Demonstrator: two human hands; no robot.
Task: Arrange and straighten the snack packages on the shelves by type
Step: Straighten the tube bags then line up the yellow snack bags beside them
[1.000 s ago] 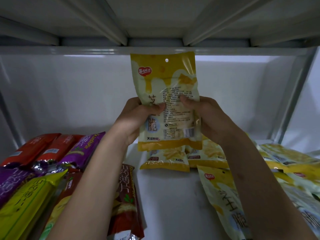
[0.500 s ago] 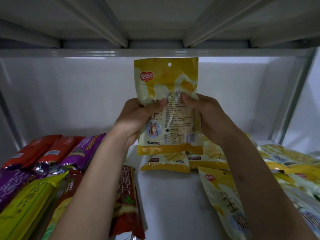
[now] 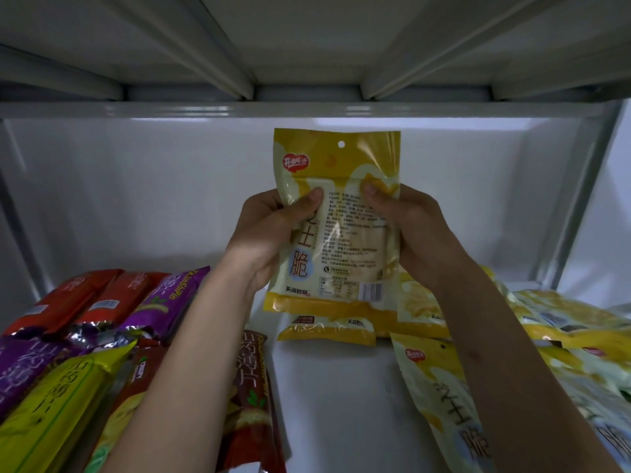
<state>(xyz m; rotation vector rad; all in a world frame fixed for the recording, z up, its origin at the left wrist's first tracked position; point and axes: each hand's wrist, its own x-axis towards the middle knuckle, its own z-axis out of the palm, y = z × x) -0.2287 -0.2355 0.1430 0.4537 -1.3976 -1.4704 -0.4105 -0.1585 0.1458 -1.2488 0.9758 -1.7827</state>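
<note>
A yellow-and-white snack bag [image 3: 345, 186] stands upright in the air above the shelf [image 3: 327, 387], its printed back toward me. My left hand [image 3: 269, 233] grips its left edge, thumb across the front. My right hand [image 3: 415, 230] grips its right edge the same way. Just below it, more bags of the same kind [image 3: 327, 327] lie flat at the back of the shelf. Another such bag [image 3: 440, 397] lies in front of them on the right.
Long red [image 3: 61, 305], purple [image 3: 164, 302] and yellow [image 3: 54, 404] snack packs lie side by side on the left. A dark red pack [image 3: 252, 387] lies under my left forearm. More yellow bags [image 3: 573, 322] are heaped at the right. The upper shelf's underside [image 3: 307, 107] is close overhead.
The held bag has come down a little from near the upper shelf. Both thumbs now sit higher on the bag than before.
</note>
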